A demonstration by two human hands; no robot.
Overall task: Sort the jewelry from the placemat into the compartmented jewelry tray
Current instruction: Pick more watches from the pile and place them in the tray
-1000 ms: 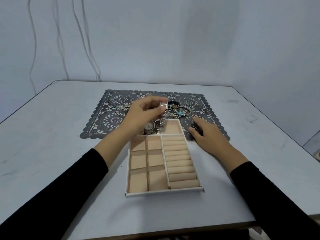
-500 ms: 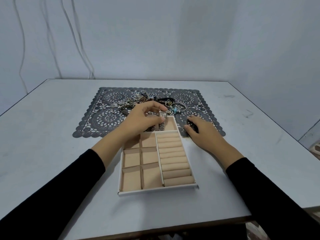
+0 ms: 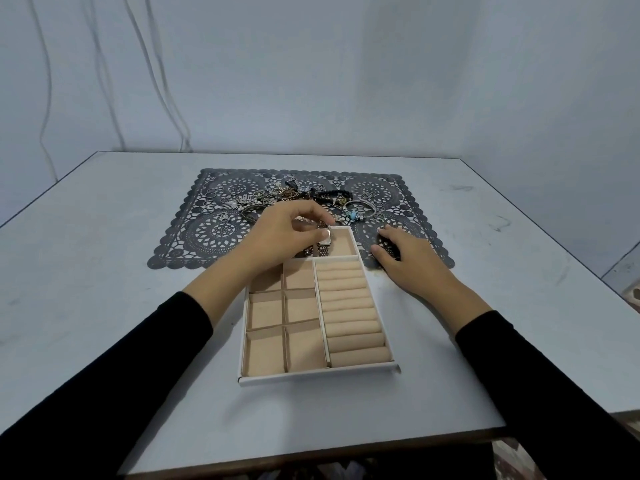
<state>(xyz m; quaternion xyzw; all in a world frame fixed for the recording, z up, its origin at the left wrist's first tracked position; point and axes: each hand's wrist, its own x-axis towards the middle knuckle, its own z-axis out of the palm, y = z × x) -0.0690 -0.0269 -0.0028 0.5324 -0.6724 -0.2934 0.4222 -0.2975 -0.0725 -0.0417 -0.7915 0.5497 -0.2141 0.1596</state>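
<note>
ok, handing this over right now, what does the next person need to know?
Left hand: grip on a square-faced metal-band watch, low in the far wide compartment of the tray, not yet let go.
Right hand: rests on the placemat right of the tray, over a dark item; cannot tell if it grips it.
Done: the watch is the only piece plainly in the tray; the visible square compartments and ring rolls hold nothing.
Left: release the watch, then sort the jewelry pile and bangle.
</note>
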